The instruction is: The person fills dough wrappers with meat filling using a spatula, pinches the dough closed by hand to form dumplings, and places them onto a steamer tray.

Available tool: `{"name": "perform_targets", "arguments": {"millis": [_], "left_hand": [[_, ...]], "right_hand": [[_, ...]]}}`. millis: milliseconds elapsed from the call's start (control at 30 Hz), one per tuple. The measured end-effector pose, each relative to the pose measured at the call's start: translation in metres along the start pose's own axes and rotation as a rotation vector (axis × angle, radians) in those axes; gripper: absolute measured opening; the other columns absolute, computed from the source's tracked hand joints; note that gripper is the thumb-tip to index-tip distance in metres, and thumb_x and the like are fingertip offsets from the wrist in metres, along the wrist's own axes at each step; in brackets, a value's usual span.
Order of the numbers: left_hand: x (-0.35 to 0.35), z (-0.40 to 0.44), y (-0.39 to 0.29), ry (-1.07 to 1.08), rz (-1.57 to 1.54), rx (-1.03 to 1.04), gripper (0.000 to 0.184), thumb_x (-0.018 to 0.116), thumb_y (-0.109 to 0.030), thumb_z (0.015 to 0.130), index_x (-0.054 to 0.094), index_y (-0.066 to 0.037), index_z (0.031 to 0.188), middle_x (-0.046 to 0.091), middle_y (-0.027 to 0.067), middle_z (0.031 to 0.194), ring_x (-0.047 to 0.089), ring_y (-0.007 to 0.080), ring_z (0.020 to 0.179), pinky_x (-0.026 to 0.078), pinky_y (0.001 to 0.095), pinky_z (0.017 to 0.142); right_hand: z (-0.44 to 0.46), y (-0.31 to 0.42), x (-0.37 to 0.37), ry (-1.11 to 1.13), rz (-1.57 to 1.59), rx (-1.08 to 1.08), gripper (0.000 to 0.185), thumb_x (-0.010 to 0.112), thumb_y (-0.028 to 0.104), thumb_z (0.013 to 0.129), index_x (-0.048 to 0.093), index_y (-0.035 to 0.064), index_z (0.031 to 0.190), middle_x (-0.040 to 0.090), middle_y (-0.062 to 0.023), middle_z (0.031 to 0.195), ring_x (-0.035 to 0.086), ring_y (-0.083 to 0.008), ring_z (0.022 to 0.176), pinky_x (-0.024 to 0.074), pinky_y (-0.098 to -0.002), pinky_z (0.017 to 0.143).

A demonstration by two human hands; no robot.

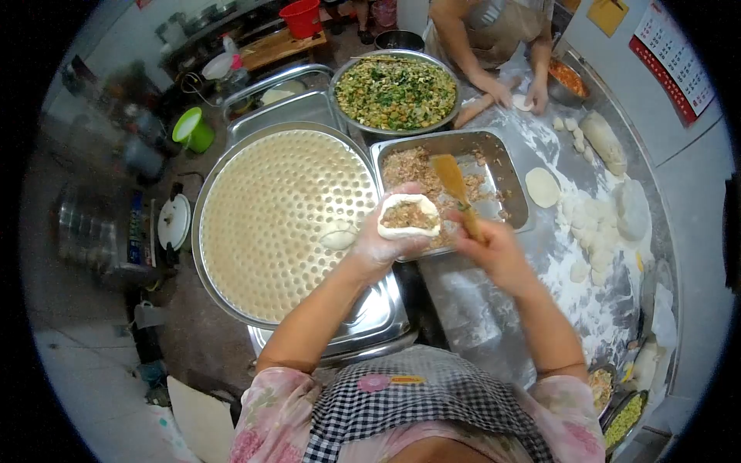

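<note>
My left hand cups a round dough wrapper with minced filling spread over its middle and the edges raised around it. In my right hand is the handle of a wooden spatula, its flat blade pointing up over a rectangular steel pan. Minced filling lies in that pan, heaped toward its left side. Just left of my left hand, one closed dough bun sits on a large round perforated steamer tray.
A bowl of chopped green filling stands behind the pan. Across the floured table, a co-worker's hands handle dough near a rolling pin. A flat wrapper, dough pieces and a dough roll lie at right.
</note>
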State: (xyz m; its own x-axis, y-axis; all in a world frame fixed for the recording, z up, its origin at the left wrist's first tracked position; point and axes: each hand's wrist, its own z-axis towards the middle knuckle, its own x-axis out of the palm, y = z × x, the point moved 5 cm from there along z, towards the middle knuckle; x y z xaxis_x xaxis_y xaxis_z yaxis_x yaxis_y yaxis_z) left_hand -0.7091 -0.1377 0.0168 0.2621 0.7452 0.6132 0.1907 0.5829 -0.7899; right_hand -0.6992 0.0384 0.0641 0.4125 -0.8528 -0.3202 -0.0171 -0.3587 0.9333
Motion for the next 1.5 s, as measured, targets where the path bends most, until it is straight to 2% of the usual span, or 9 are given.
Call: {"name": "perform_targets", "arguments": {"millis": [67,133,333,567,733,967,1167,1267,1500], "left_hand": [[0.008,-0.002,-0.004,0.019,0.215,0.006,0.082,0.078,0.003,0.064,0.036,-0.004,0.134,0.052,0.0081,0.122,0.053,0.0189,0.111,0.043,0.0338,0.097],[0.014,-0.003,-0.013,0.102,0.571,0.099,0.083,0.081,-0.001,0.063,0.037,-0.004,0.134,0.051,0.0067,0.125,0.049,0.0170,0.115,0.040,0.0336,0.100],[0.009,-0.013,-0.024,0.168,0.609,-0.038,0.086,0.085,-0.005,0.058,0.040,-0.006,0.130,0.054,0.0033,0.120,0.051,0.0145,0.110,0.041,0.0300,0.096],[0.003,-0.019,-0.045,0.172,0.521,-0.100,0.071,0.085,-0.013,0.062,0.047,-0.007,0.122,0.057,0.0031,0.109,0.054,0.0140,0.102,0.044,0.0284,0.090],[-0.006,-0.021,-0.045,0.151,0.746,-0.006,0.052,0.081,-0.011,0.066,0.056,-0.009,0.111,0.059,0.0020,0.105,0.056,0.0140,0.099,0.046,0.0286,0.086],[-0.014,-0.031,-0.037,0.048,0.314,0.015,0.041,0.074,-0.005,0.072,0.057,-0.004,0.108,0.060,0.0048,0.107,0.058,0.0146,0.096,0.047,0.0280,0.086],[-0.010,-0.044,-0.022,-0.066,0.003,-0.073,0.056,0.065,-0.005,0.082,0.039,0.000,0.131,0.056,0.0072,0.114,0.055,0.0163,0.103,0.046,0.0280,0.089],[-0.008,-0.057,-0.039,0.032,0.274,0.051,0.074,0.062,-0.007,0.085,0.018,-0.001,0.144,0.051,0.0094,0.123,0.050,0.0165,0.110,0.043,0.0288,0.092],[-0.024,-0.093,-0.032,-0.097,0.282,-0.098,0.063,0.058,-0.012,0.089,0.025,-0.001,0.142,0.044,0.0134,0.131,0.049,0.0178,0.113,0.041,0.0293,0.095]], "right_hand": [[0.005,-0.020,0.024,0.000,0.356,0.058,0.026,0.061,0.012,0.086,0.061,0.0028,0.110,0.052,0.0036,0.071,0.049,-0.0113,0.063,0.0431,-0.0247,0.061],[0.007,-0.004,0.028,-0.107,0.216,-0.063,0.028,0.061,0.011,0.086,0.060,0.0012,0.112,0.055,0.0007,0.075,0.052,-0.0128,0.066,0.0443,-0.0248,0.063],[0.006,0.052,0.021,-0.094,-0.190,-0.541,0.034,0.059,0.003,0.083,0.058,0.0024,0.116,0.062,-0.0093,0.089,0.060,-0.0188,0.078,0.0471,-0.0273,0.069],[-0.003,0.046,0.014,0.002,-0.765,-0.814,0.044,0.059,0.001,0.078,0.059,0.0118,0.120,0.062,-0.0071,0.087,0.059,-0.0253,0.072,0.0479,-0.0348,0.064],[0.003,0.048,0.013,0.146,-0.661,-0.673,0.042,0.060,0.000,0.077,0.060,0.0109,0.118,0.060,-0.0061,0.081,0.057,-0.0224,0.069,0.0455,-0.0321,0.061],[0.007,0.021,0.028,-0.012,0.013,-0.072,0.042,0.067,0.002,0.074,0.058,0.0002,0.115,0.052,-0.0029,0.075,0.048,-0.0075,0.073,0.0392,-0.0235,0.065],[0.016,0.029,0.060,-0.218,-0.226,-0.618,0.036,0.071,0.004,0.075,0.063,0.0049,0.110,0.053,-0.0069,0.073,0.049,-0.0148,0.065,0.0397,-0.0271,0.056],[0.023,0.041,0.056,-0.103,-0.283,-0.563,0.032,0.070,0.008,0.076,0.063,0.0036,0.108,0.053,-0.0092,0.074,0.050,-0.0206,0.063,0.0395,-0.0309,0.056],[0.023,0.049,0.099,0.193,-0.292,-0.406,0.033,0.071,0.010,0.074,0.062,0.0034,0.106,0.055,-0.0112,0.077,0.054,-0.0243,0.069,0.0422,-0.0340,0.060]]}}
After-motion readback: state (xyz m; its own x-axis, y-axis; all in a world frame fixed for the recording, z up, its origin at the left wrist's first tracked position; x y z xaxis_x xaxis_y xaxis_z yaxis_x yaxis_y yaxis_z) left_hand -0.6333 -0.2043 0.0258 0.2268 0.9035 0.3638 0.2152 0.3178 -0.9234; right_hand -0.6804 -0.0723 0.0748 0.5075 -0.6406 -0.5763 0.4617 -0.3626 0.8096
